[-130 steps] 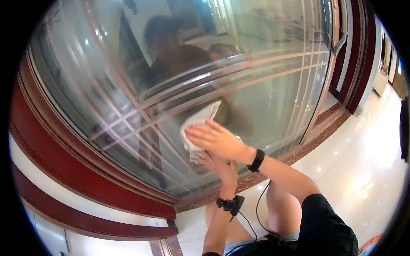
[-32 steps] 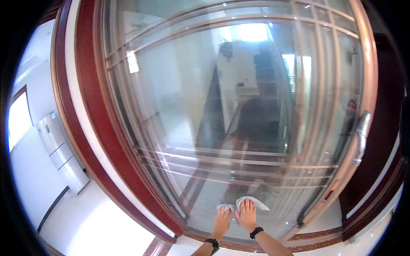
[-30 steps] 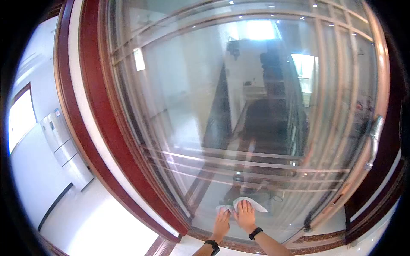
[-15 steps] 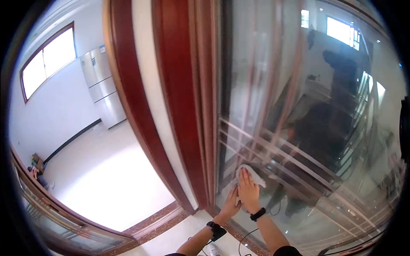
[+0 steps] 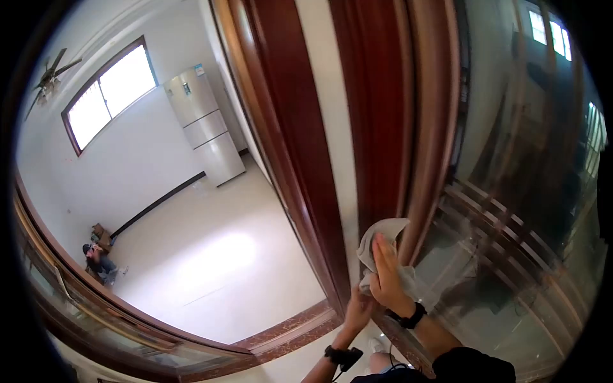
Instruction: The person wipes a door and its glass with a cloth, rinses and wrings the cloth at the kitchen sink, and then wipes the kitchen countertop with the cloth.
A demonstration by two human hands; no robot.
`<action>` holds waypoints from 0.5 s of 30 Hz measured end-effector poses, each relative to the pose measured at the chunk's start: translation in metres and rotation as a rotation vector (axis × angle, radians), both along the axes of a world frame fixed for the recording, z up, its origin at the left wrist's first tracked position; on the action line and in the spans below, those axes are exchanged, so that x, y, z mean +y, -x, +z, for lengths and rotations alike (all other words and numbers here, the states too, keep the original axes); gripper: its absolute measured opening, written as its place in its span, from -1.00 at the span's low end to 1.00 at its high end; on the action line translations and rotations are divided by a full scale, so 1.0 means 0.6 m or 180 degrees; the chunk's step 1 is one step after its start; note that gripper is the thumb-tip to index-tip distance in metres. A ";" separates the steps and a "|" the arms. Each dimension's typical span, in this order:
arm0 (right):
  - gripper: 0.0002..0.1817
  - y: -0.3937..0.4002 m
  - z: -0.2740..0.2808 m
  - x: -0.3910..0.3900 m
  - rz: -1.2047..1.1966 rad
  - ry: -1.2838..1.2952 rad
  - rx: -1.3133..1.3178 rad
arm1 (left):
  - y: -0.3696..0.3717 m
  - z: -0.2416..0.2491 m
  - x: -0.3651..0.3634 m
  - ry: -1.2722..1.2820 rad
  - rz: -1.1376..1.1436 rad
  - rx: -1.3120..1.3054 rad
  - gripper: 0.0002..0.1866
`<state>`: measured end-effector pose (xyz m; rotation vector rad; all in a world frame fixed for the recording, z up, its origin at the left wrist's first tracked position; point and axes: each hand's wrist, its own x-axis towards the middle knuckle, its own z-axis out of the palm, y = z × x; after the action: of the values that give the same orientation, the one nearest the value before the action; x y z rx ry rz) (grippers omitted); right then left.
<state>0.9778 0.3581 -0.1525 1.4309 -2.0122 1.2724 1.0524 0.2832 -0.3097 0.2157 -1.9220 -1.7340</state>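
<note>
A pale grey cloth (image 5: 386, 228) lies bunched against the dark red wooden door frame (image 5: 377, 159), beside the glass panel. My right hand (image 5: 391, 281) presses on it from the front, its fingers stretched upward together and folds of cloth showing around them. Just below and to the left, my left hand (image 5: 359, 309) is at the cloth's lower edge, fingers curled and partly hidden behind the cloth and the right hand. Both wrists wear black bands. Right of the frame stands the glass panel (image 5: 511, 255) with striped bars and reflections.
Through the doorway at left, a person (image 5: 99, 262) sits low by the wall near some boxes (image 5: 101, 235). A silver fridge (image 5: 204, 127) stands at the back wall. A marble-patterned sill (image 5: 290, 330) crosses the doorway's foot. A ceiling fan (image 5: 50, 78) hangs upper left.
Both hands and the cloth have moved from the glass onto the wooden frame at its left. The view has turned left, showing more of the room and the seated person.
</note>
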 end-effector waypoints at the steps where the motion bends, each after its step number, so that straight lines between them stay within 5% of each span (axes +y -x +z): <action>1: -0.31 -0.011 0.012 -0.025 -0.0015 0.0270 -0.0028 | -0.024 0.077 -0.031 0.0503 0.0492 -0.0055 -0.54; 4: -0.32 -0.014 0.031 -0.102 0.0042 0.1058 -0.0171 | -0.067 0.193 -0.126 0.0686 0.1064 -0.0181 -0.75; 5: -0.33 -0.006 0.030 -0.124 0.0066 0.0907 -0.0141 | -0.069 0.204 -0.173 0.1298 0.1251 0.0113 -0.77; 9: -0.22 0.025 -0.009 -0.191 -0.0095 -0.0067 -0.0171 | -0.074 0.241 -0.292 0.1712 0.1978 0.0453 -0.77; 12: -0.12 -0.001 -0.042 -0.219 -0.0377 -0.0084 -0.0655 | -0.051 0.250 -0.333 0.1633 0.1630 0.0306 -0.78; 15: 0.04 0.000 -0.064 -0.266 -0.0847 0.0888 -0.0420 | 0.024 0.289 -0.385 0.1623 0.1522 0.0516 -0.82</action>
<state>0.9781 0.1986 -0.1906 0.9411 -1.9341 1.4874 1.0382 0.0522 -0.1362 0.3017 -1.9230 -0.8977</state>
